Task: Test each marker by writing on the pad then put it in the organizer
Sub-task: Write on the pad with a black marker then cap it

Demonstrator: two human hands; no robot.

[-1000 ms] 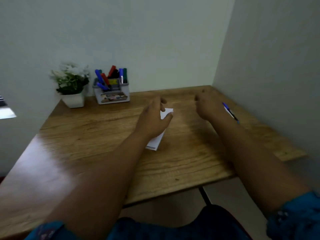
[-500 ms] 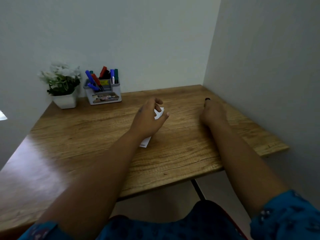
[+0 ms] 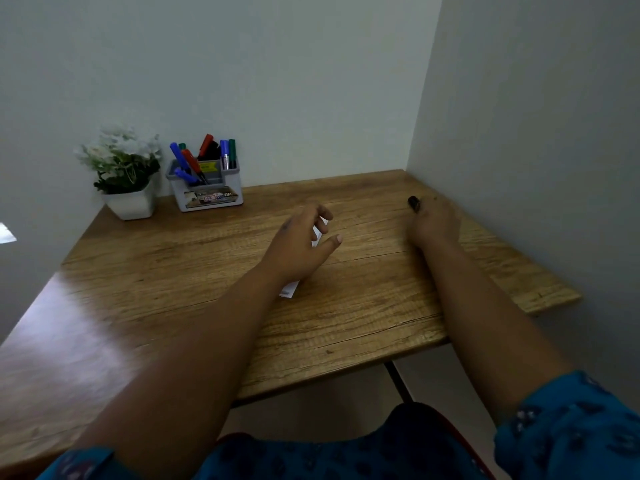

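Hands over the wooden surface (image 3: 346, 306), marker hidden under the right

Grey plastic organizer (image 3: 207, 192) stands at the back-left corner. Left hand (image 3: 301, 242) rests loosely curled on the white paper pad (image 3: 289, 292). Right hand (image 3: 433, 223) covers a dark-tipped marker (image 3: 413, 202) near the right edge; its grasp I cannot tell.

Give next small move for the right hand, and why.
Probably bring the right hand and the marker it grips over to the pad. Only the marker's dark end shows above the fist. The pad lies under the open left hand, apart from the right; no fresh writing is visible.
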